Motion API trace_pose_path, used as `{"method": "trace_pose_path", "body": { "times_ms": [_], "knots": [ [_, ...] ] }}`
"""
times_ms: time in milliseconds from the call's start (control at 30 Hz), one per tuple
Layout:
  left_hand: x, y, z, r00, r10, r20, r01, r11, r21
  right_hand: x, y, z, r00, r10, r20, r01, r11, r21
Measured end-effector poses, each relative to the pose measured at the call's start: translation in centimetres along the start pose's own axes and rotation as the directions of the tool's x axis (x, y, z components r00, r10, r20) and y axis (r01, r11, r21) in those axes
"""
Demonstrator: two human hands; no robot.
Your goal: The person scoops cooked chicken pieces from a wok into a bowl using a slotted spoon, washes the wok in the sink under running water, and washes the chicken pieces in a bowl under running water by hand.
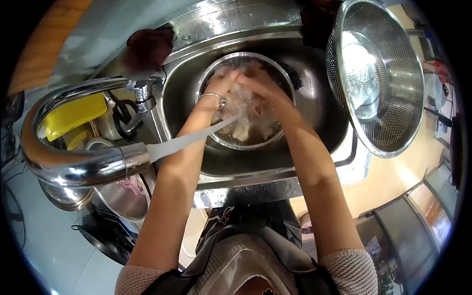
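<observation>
A round metal bowl (222, 139) of water sits in the steel sink (314, 115), with pale brownish pieces (241, 132) in it that I cannot name. Both my hands are inside the bowl, close together near its far side. My left hand (223, 84), with a bracelet (215, 97) at the wrist, is at the left. On the other side my right hand (259, 84) reaches in. Motion and splashing water smear the fingers, so what they hold is hidden. From the chrome faucet (83, 169), a stream of water (191, 139) runs across my left forearm into the bowl.
A large perforated metal colander (386, 81) stands tilted at the sink's right edge. Dark red cloth-like items (149, 48) lie along the back. At left are a yellow item (74, 115), black-handled scissors (127, 118), and a metal pot (118, 202) with something pink inside.
</observation>
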State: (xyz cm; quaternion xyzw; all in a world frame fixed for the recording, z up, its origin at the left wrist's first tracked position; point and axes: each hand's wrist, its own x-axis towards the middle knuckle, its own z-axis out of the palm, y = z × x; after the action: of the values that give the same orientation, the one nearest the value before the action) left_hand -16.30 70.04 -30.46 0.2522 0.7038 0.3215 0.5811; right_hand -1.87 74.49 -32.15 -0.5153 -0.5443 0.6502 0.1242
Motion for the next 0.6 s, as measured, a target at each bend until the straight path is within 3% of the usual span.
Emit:
{"method": "trace_pose_path", "body": {
  "times_ms": [33, 67, 167, 200, 233, 300, 333, 367, 400, 433, 467, 500, 533, 567, 600],
  "knots": [
    [-1.4, 0.7, 0.4, 0.984, 0.177, -0.037, -0.175, 0.984, 0.044, -0.3, -0.8, -0.6, 0.998, -0.063, 0.03, 0.068, 0.97, -0.232],
    [-2.2, 0.5, 0.3, 0.984, 0.176, -0.035, -0.174, 0.984, 0.043, -2.2, -2.3, -1.0, 0.977, -0.206, 0.048, 0.211, 0.929, -0.305],
    [-5.0, 0.2, -1.0, 0.951, 0.298, 0.081, -0.306, 0.944, 0.121, -7.7, -4.9, -1.8, 0.956, -0.261, 0.134, 0.293, 0.843, -0.45],
    [-6.3, 0.1, -1.4, 0.921, 0.382, 0.08, -0.374, 0.802, 0.465, -8.5, -3.9, -1.8, 0.955, -0.262, 0.138, 0.296, 0.843, -0.449],
    [-7.6, 0.0, -1.5, 0.882, 0.457, 0.113, -0.379, 0.548, 0.746, -9.2, -2.0, -1.7, 0.944, -0.305, 0.125, 0.325, 0.799, -0.506],
    [-9.0, -2.1, -1.5, 0.757, 0.636, 0.151, -0.534, 0.468, 0.704, -10.6, -1.1, -1.6, 0.929, -0.353, 0.113, 0.353, 0.747, -0.563],
    [-10.8, -0.9, -0.8, 0.861, 0.482, 0.16, -0.426, 0.513, 0.745, -11.6, -1.3, -1.5, 0.925, -0.367, 0.104, 0.33, 0.632, -0.701],
    [-11.5, -1.1, -0.5, 0.822, 0.509, 0.258, -0.503, 0.435, 0.746, -12.3, -1.4, -1.4, 0.92, -0.38, 0.097, 0.291, 0.498, -0.817],
    [-11.6, -1.9, -0.1, 0.833, 0.479, 0.277, -0.476, 0.364, 0.801, -12.6, -1.6, -0.9, 0.959, -0.247, 0.139, 0.249, 0.498, -0.83],
    [-11.3, -2.4, 0.8, 0.838, 0.465, 0.286, -0.463, 0.328, 0.823, -12.4, -2.3, -0.3, 0.96, -0.244, 0.14, 0.248, 0.498, -0.831],
    [-11.0, -2.7, 1.6, 0.843, 0.45, 0.295, -0.451, 0.291, 0.844, -11.8, -3.3, 0.4, 0.978, -0.12, 0.17, 0.206, 0.432, -0.878],
    [-10.2, -2.9, 2.7, 0.901, 0.397, 0.176, -0.29, 0.249, 0.924, -11.0, -3.9, 1.0, 0.982, 0.01, 0.188, 0.172, 0.358, -0.918],
    [-9.3, -3.0, 3.3, 0.935, 0.352, 0.045, -0.12, 0.195, 0.973, -8.9, -2.4, 1.7, 0.982, 0.074, 0.171, 0.132, 0.372, -0.919],
    [-8.3, -3.7, 2.8, 0.936, 0.349, 0.046, -0.122, 0.197, 0.973, -7.1, -1.5, 1.7, 0.982, 0.079, 0.171, 0.13, 0.372, -0.919],
    [-6.9, -4.6, 1.6, 0.957, 0.276, 0.092, -0.202, 0.404, 0.892, -5.2, -0.9, 1.6, 0.95, 0.234, 0.209, 0.064, 0.508, -0.859]
  ]
}}
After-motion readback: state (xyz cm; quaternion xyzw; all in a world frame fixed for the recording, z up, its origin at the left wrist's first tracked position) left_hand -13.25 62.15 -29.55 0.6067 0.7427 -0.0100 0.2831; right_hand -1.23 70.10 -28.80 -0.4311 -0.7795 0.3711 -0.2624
